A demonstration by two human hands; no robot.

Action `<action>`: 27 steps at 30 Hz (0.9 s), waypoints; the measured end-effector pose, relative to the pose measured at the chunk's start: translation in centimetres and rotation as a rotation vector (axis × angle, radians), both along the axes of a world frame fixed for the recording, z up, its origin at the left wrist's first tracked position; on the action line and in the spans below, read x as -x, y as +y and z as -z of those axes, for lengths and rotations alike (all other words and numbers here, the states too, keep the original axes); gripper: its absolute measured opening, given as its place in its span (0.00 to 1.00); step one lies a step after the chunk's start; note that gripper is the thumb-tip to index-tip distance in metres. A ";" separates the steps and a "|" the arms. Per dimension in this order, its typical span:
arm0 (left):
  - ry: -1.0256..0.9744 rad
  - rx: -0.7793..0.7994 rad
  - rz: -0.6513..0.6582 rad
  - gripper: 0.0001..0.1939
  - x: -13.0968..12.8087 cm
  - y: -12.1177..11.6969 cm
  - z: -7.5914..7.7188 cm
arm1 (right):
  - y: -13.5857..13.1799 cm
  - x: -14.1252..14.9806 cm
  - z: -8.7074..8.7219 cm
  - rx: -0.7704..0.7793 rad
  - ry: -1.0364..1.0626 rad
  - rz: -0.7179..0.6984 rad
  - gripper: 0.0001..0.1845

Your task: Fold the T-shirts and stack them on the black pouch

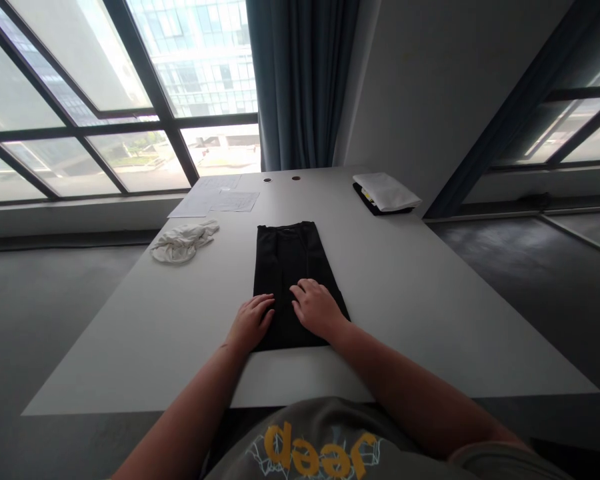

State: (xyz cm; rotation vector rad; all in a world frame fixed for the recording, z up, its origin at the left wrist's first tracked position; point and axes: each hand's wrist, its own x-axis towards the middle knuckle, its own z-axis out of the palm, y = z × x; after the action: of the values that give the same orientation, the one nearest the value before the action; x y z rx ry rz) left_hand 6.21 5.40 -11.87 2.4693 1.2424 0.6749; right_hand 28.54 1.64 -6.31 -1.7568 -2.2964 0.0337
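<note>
A black folded garment, which looks like a pair of trousers (293,257), lies flat on the white table (400,287) in front of me. Its waistband edge points away from me, toward the window side. My left hand (253,320) rests on the left edge of the cloth, palm down, with its fingers stretched out. On the right part of the same garment lies my right hand (317,307), also palm down, fingers slightly bent and spread. Neither hand grips the fabric. Part of the garment's near half is hidden under my hands.
To the left lies a crumpled white cloth (184,241). Behind it are several paper sheets (213,200). At the far right sits a white folded item (387,191) on a black one (380,208). A blue curtain (305,80) hangs beyond the table.
</note>
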 end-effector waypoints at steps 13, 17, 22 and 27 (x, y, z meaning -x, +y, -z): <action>0.141 0.052 0.178 0.31 0.9 0.6 0.7 | -5.8 -8.6 5.8 0.141 0.042 0.067 0.32; 0.029 0.090 0.091 0.30 2.8 2.1 0.7 | -5.4 -9.1 5.8 0.125 0.095 0.054 0.31; -0.123 0.085 -0.146 0.28 5.6 3.6 0.4 | -4.9 -10.7 6.5 0.056 0.216 0.115 0.32; -0.032 0.038 0.039 0.26 4.2 2.2 0.0 | -4.9 -10.3 6.6 0.069 0.133 0.079 0.31</action>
State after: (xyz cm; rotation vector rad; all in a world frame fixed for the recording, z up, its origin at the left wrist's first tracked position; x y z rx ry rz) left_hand 1.99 7.64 -11.85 2.4362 1.1821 0.6716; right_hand 38.82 -3.27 -12.93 -1.8186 -2.1549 0.2121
